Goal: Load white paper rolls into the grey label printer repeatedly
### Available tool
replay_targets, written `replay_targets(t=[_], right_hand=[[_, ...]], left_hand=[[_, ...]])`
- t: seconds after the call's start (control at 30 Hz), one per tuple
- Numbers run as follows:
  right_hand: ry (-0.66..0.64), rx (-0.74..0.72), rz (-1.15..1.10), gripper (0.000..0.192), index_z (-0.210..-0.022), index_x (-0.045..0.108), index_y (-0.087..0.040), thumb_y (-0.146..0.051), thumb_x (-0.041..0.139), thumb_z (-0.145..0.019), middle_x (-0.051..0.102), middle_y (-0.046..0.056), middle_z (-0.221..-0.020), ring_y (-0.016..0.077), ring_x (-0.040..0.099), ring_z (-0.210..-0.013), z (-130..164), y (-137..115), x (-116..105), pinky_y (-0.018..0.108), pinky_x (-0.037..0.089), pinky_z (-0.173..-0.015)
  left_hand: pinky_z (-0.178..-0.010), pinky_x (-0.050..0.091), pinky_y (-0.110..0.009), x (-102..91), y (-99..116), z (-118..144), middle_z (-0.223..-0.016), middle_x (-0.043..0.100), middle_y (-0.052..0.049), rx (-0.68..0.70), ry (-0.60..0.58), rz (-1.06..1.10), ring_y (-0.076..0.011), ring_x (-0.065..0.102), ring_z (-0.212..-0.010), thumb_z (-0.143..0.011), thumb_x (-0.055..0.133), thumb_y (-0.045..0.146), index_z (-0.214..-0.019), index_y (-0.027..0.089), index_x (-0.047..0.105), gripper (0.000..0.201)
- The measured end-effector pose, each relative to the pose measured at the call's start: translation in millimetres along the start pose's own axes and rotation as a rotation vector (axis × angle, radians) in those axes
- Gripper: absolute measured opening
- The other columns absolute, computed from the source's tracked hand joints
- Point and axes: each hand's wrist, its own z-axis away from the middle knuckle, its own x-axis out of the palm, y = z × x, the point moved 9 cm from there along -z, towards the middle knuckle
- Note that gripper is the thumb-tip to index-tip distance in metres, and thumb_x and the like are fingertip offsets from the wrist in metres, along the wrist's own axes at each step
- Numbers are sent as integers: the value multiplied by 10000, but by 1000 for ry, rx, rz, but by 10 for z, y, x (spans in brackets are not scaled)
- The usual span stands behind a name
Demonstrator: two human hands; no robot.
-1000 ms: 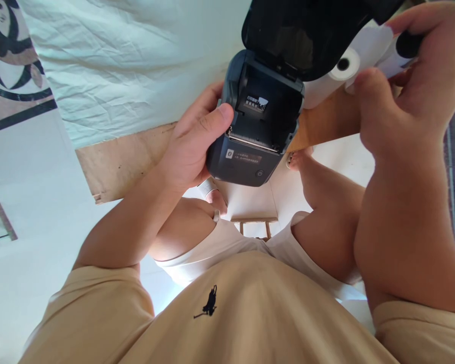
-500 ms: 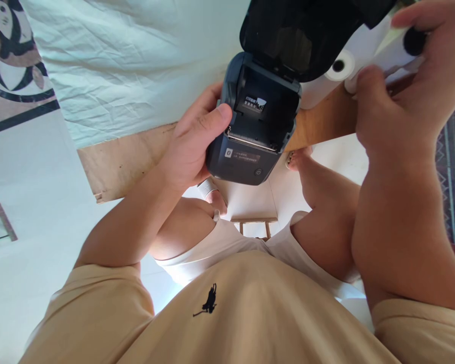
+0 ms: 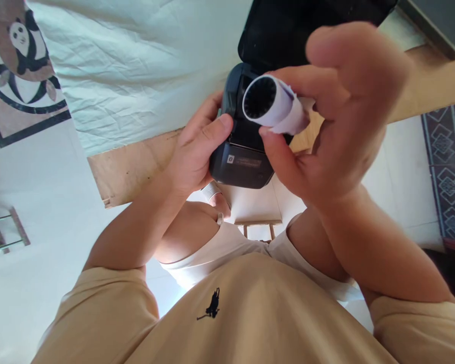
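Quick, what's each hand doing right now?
Left hand: closed, holding the dark portable printer by its side.
Right hand: closed, pinching a white paper roll.

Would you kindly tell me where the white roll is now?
In the head view, the white roll is above and right of centre, pinched by the right hand, partly hiding the dark device held in the left hand.

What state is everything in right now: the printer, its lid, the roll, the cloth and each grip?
Printer: opened, held at its side; whether it is powered can't be told.
Lid: swung open.
White roll: held, its hollow end facing the camera.
Left grip: closed on the printer's side.
Right grip: pinching the white roll.
Cloth: wrinkled, spread over the table.
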Motion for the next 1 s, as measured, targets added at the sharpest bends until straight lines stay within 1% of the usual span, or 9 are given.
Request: replay_targets(t=[0.1, 0.17, 0.27, 0.43, 0.53, 0.63, 0.77, 0.83, 1.0], right_hand=[[127, -60, 200, 333, -1016, 459, -197, -356, 407, -728, 506, -27, -1026, 48, 475, -928, 16, -73, -98, 233, 380, -849], [133, -119, 273, 275, -976, 458, -200, -299, 416, -723, 513, -44, -1017, 35, 482, -899, 25, -123, -105, 214, 383, -825], [103, -170, 242, 267, -984, 466, -241, -265, 407, -725, 499, -58, -1042, 24, 480, -912, 21, -159, -76, 197, 383, -815], [211, -227, 255, 208, -875, 538, -295, -258, 424, -705, 494, -33, -824, -1, 448, -813, 26, -181, -129, 170, 346, -726], [200, -234, 267, 191, -854, 526, -284, -244, 434, -691, 507, -58, -750, -4, 432, -763, 32, -168, -106, 177, 333, -738], [221, -338, 224, 159, -824, 518, -272, -268, 449, -681, 507, -64, -721, 1, 418, -755, 87, -281, -108, 186, 308, -751], [162, -383, 105, 191, -841, 495, -299, -240, 467, -662, 505, -78, -697, 5, 411, -760, 136, -374, -49, 188, 296, -745], [119, -380, 89, 200, -855, 484, -310, -251, 466, -665, 515, -87, -710, 14, 419, -777, 146, -385, -1, 195, 299, -746], [33, -381, 13, 218, -867, 467, -281, -338, 485, -657, 528, -87, -779, 31, 448, -817, 153, -332, 52, 232, 319, -772]], left_hand=[[-701, 458, -237, 6, 0, 10, -814, 599, -19, -9, 18, -14, -144, 584, -864, -778, 441, 283, -1069, 203, 495, 307], [-669, 453, -226, 10, -3, 16, -841, 593, -20, -22, 20, -31, -144, 582, -876, -779, 443, 283, -1069, 207, 497, 304], [-648, 445, -217, 17, 14, 21, -865, 587, -22, -14, 9, -51, -137, 577, -871, -785, 434, 275, -1067, 209, 502, 297], [-634, 443, -202, 4, 10, 23, -924, 582, -13, -21, 13, -81, -103, 565, -806, -791, 416, 280, -1036, 227, 511, 268], [-638, 442, -211, 8, 14, 19, -934, 573, -13, -9, 1, -62, -104, 560, -806, -785, 427, 285, -1012, 225, 509, 248], [-671, 448, -242, 24, 19, 13, -891, 569, -16, 6, -28, -49, -131, 556, -867, -784, 414, 300, -1002, 222, 502, 248], [-574, 425, -235, 36, -15, 10, -728, 540, -14, -24, -59, -45, -147, 543, -800, -767, 401, 357, -919, 238, 517, 225], [-545, 407, -226, 40, -1, 9, -712, 535, -10, -12, -65, -57, -137, 532, -738, -719, 484, 369, -914, 238, 516, 237], [-624, 439, -204, 28, 44, 8, -930, 575, -4, 12, -14, -155, -118, 535, -777, -614, 616, 229, -1092, 246, 419, 517]])
